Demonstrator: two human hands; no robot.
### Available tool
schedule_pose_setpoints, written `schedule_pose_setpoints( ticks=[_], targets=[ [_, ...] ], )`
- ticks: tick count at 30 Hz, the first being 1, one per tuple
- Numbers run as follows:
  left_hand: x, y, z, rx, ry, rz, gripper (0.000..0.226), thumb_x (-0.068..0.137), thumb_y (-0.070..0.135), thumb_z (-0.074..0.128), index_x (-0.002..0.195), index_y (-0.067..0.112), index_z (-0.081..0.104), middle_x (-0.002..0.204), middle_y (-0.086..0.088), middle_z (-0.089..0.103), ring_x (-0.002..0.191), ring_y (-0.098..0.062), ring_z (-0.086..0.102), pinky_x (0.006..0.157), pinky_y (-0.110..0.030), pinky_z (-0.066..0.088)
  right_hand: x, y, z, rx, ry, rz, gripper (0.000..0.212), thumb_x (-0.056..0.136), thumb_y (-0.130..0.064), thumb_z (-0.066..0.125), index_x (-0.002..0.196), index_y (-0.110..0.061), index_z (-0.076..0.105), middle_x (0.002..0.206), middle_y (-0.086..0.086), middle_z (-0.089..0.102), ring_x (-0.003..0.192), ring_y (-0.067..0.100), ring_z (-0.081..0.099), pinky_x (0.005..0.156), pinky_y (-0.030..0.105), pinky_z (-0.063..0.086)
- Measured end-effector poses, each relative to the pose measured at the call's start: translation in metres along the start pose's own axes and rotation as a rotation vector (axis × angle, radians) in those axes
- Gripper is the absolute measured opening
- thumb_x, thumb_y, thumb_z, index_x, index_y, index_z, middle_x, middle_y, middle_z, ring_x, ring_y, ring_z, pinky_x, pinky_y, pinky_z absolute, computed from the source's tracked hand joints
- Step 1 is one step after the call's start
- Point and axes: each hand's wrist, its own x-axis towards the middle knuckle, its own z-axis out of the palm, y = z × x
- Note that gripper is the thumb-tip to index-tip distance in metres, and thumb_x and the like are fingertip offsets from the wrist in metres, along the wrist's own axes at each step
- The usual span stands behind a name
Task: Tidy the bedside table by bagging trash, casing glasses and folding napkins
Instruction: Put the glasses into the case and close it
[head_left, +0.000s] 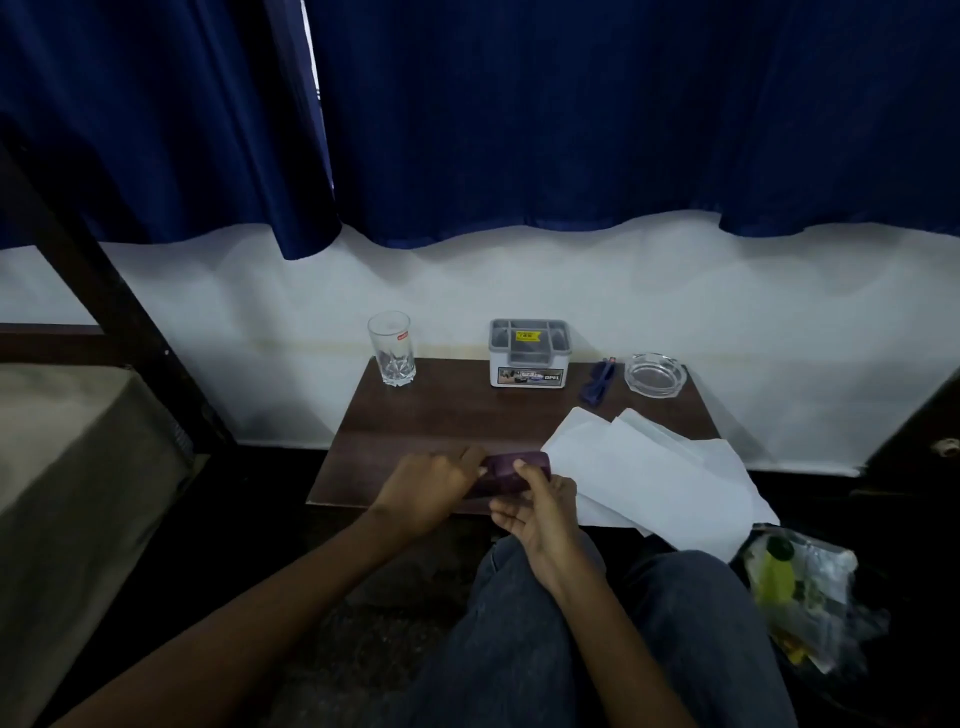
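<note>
Head view, the only one.

Dark wood bedside table against a white wall, blue curtain above. Far edge, left to right: drinking glass, grey organiser box, blue glasses lying folded, clear ashtray just beside them. White napkins are spread loose over the near right corner and overhang the edge. A clear trash bag with a yellow-green item inside sits on the floor, near right.

Purple glasses case at the near edge, just left of the napkins, held by both hands. Left hand has its fingers curled over the case's left end. Right hand has the thumb on top and fingers tucked beneath the right end. The lid looks closed, but the dim light leaves that uncertain.

Judged step: opening the case. Glasses not yet inside, well apart from it. Napkins not yet folded.

To do it well:
- Let one hand pin the base and the other thumb lift the lid at the seam. Keep the case low over the wood in case it slips.
- Set it down open, hinge away, clear of the napkins.
- Fetch the glasses by the frame, not the lenses. Mind the ashtray alongside.
- Check the arms are folded flat before closing.
</note>
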Motion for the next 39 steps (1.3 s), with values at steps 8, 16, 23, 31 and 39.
schedule_pose_setpoints(
  ticks=[8, 16, 23, 31, 39],
  targets=[
    [0.01, 0.014, 0.001, 0.036, 0.114, 0.01, 0.029, 0.08, 0.029, 0.037, 0.068, 0.019, 0.062, 0.056, 0.001, 0.063, 0.042, -0.01, 0.059, 0.032, -0.018, 0.032, 0.001, 0.0, -0.001, -0.052, 0.098, -0.055, 0.019, 0.088, -0.017, 0.059, 0.097, -0.009, 0.044, 0.049, 0.006, 0.055, 0.031, 0.01, 0.048, 0.038, 0.022, 0.045],
    [0.008, -0.004, -0.008, -0.59, 0.06, -0.276, 0.043, 0.081, 0.051, 0.046, 0.106, 0.022, 0.065, 0.106, 0.005, 0.068, 0.095, -0.014, 0.062, 0.084, -0.033, 0.05, 0.002, -0.005, -0.004, 0.047, 0.01, -0.046, 0.018, 0.089, -0.02, 0.058, 0.097, -0.015, 0.043, 0.069, 0.011, 0.06, 0.047, 0.015, 0.058, 0.048, 0.026, 0.05],
    [-0.01, 0.002, -0.013, -1.286, 0.047, -0.724, 0.012, 0.088, 0.017, 0.061, 0.096, 0.01, 0.066, 0.091, -0.004, 0.065, 0.089, -0.014, 0.059, 0.072, -0.014, 0.045, 0.001, -0.019, -0.017, 0.14, -0.065, -0.077, 0.025, 0.088, -0.016, 0.059, 0.109, -0.016, 0.044, 0.074, 0.008, 0.064, 0.056, 0.017, 0.064, 0.052, 0.026, 0.051],
    [-0.005, -0.003, -0.004, -1.818, 0.089, -1.167, 0.032, 0.091, 0.042, 0.05, 0.097, 0.014, 0.064, 0.085, -0.006, 0.071, 0.063, -0.013, 0.067, 0.053, -0.022, 0.056, -0.007, -0.028, -0.019, 0.091, -0.201, -0.044, 0.017, 0.092, -0.024, 0.05, 0.108, -0.02, 0.055, 0.088, 0.006, 0.066, 0.071, 0.016, 0.064, 0.063, 0.028, 0.05],
    [-0.009, -0.007, 0.008, -1.925, -0.131, -1.315, 0.035, 0.093, 0.046, 0.043, 0.087, 0.015, 0.058, 0.064, -0.002, 0.07, 0.073, -0.019, 0.058, 0.065, -0.032, 0.048, -0.005, -0.024, -0.023, -0.07, -0.176, -0.102, 0.017, 0.094, -0.012, 0.047, 0.106, -0.014, 0.058, 0.079, 0.005, 0.067, 0.066, 0.015, 0.064, 0.061, 0.026, 0.052]
  ],
)
